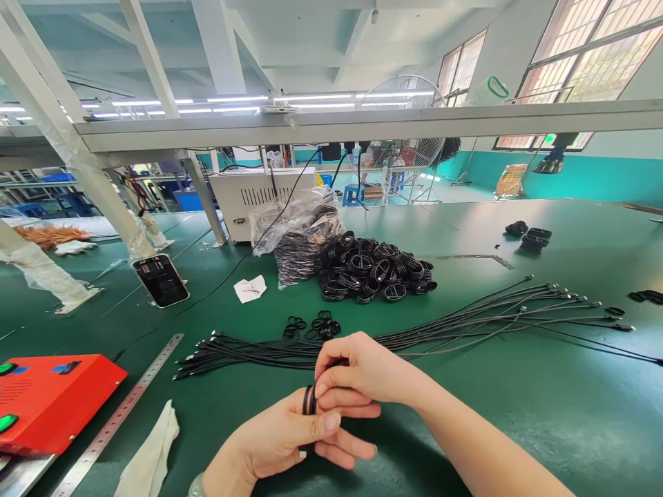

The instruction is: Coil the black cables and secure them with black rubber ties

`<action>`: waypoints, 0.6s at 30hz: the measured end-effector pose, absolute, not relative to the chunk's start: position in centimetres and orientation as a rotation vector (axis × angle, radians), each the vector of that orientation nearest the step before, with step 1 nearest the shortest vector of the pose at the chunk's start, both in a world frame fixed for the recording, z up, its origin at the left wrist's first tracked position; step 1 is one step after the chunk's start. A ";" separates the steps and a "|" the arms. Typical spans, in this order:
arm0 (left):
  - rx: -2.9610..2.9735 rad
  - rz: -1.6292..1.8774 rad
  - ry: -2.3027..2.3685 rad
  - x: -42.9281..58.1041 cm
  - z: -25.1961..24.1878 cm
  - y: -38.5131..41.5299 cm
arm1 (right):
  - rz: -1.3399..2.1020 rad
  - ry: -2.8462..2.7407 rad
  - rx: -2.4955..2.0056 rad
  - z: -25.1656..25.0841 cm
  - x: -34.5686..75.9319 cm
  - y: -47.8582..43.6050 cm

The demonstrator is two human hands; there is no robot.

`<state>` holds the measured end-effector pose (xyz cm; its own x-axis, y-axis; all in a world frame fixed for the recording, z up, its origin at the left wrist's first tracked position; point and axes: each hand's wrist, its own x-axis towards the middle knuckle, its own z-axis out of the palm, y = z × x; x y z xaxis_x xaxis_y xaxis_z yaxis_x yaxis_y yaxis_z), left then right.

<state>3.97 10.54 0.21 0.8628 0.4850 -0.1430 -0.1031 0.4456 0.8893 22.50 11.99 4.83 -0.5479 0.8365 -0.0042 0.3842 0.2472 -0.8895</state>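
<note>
A person's two hands meet at the lower centre of the frame over a green bench (497, 449), the left hand (282, 429) entering from the bottom with its thumb pressed down on black loops (309, 402) that circle its fingers, the right hand (357, 369) pinched on their upper end. The loops stand close to upright in the frame, their long axis running top to bottom, across the outstretched fingers of the left hand; a small pale tip shows at their lower end, below the thumb. Just beyond the hands, a bundle of black cables (259, 353) stretches left to right, plug ends gathered left of centre, far ends rising slightly and fanning toward the right edge. Small black rings (330, 330) lie just above it. At the centre, a clear plastic bag (269, 224), slumped and packed with dark items too jumbled to tell apart, touches a heap of black coils (370, 270). A red box (62, 400) and a metal ruler (121, 413), slanting up to the right, occupy the lower left.
</note>
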 end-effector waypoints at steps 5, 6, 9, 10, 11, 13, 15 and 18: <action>1.143 0.382 0.434 4.6 0.0 10.2 | 1.351 -2.123 -1.202 4.9 22.8 11.8; 1.154 0.373 0.426 4.7 -0.1 10.1 | 1.354 -2.115 -1.196 4.9 22.8 11.7; 1.160 0.333 0.412 4.6 -0.3 10.0 | 1.397 -2.058 -1.177 4.8 22.4 11.5; 1.146 0.320 0.415 4.6 -0.3 10.0 | 1.424 -2.034 -1.166 4.6 22.3 11.5; 1.127 0.315 0.418 4.5 -0.3 10.0 | 1.455 -2.006 -1.153 4.5 22.2 11.6; 1.070 0.352 0.426 4.4 -0.1 10.1 | 1.502 -1.939 -1.139 4.0 22.0 12.0; 0.991 0.411 0.434 4.2 0.0 10.2 | 1.535 -1.862 -1.112 3.2 21.8 12.6; 0.865 0.490 0.406 3.6 0.0 10.7 | 1.559 -1.758 -1.002 1.8 21.5 13.4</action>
<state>3.56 10.72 0.04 0.8163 0.5605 -0.1398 -0.2418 0.5514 0.7984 21.53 13.39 1.82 -0.5509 0.8326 -0.0572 0.1565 0.0357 -0.9870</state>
